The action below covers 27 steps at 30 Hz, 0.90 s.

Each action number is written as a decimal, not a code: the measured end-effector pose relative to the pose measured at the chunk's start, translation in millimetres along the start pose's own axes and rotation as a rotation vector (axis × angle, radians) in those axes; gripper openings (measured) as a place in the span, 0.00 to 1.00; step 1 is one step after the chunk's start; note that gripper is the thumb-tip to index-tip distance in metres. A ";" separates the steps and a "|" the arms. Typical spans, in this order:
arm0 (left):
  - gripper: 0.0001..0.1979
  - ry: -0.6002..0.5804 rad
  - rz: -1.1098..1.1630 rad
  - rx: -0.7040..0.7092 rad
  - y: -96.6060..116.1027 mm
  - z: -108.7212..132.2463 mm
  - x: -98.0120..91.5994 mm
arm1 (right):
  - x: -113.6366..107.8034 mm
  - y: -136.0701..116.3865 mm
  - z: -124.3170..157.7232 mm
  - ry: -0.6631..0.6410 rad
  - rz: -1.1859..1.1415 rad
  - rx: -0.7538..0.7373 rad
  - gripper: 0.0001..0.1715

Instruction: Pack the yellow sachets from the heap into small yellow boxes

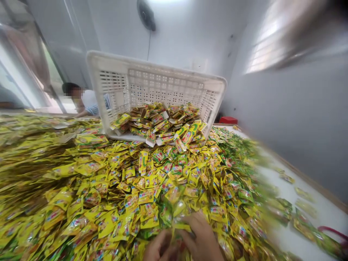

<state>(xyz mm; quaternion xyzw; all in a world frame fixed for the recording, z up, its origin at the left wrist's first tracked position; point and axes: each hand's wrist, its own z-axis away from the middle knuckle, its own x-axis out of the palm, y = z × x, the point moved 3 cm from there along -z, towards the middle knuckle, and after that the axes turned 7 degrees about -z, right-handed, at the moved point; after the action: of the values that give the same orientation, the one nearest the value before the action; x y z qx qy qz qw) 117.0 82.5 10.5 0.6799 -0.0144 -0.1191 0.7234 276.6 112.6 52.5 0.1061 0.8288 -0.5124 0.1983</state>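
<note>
A big heap of small yellow and green sachets (pixel 141 188) covers the table. At the bottom edge my left hand (pixel 159 248) and my right hand (pixel 202 237) rest together on the heap. Their fingers curl into the sachets, pressed close, and what they grip is hidden among the packets. A white slotted plastic crate (pixel 163 85) lies tipped on its side at the back of the heap, with sachets spilling out of its mouth.
The white table top (pixel 296 203) shows at the right, with a few stray sachets and a wooden edge by the grey wall. A red object (pixel 228 120) sits behind the crate. Another person (pixel 81 101) sits at the far left.
</note>
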 end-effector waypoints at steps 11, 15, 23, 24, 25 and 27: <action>0.09 -0.028 -0.066 -0.010 -17.3 20.2 -3.9 | -16.6 -23.9 -5.4 -0.259 0.190 0.181 0.05; 0.13 -0.017 -0.068 0.013 -22.3 22.0 -2.7 | -11.6 -46.4 -7.6 -0.434 0.258 0.037 0.10; 0.19 -0.059 0.070 -0.013 -23.6 18.5 -8.0 | 4.6 -32.1 -2.9 -0.304 0.127 0.059 0.06; 0.19 -0.048 0.068 -0.022 -21.4 18.3 -8.9 | 8.4 -28.2 0.0 -0.300 0.151 0.025 0.04; 0.19 -0.038 0.058 -0.035 -19.7 18.4 -9.6 | 11.2 -25.7 3.2 -0.309 0.165 -0.011 0.04; 0.20 -0.033 0.042 -0.056 -18.1 19.2 -10.8 | 12.2 -24.5 9.6 -0.342 0.132 -0.060 0.04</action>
<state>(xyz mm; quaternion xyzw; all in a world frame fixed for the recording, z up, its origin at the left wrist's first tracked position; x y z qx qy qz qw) 100.2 65.0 -4.4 0.6567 -0.0372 -0.1157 0.7443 258.4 92.6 63.1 0.0655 0.7890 -0.4840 0.3726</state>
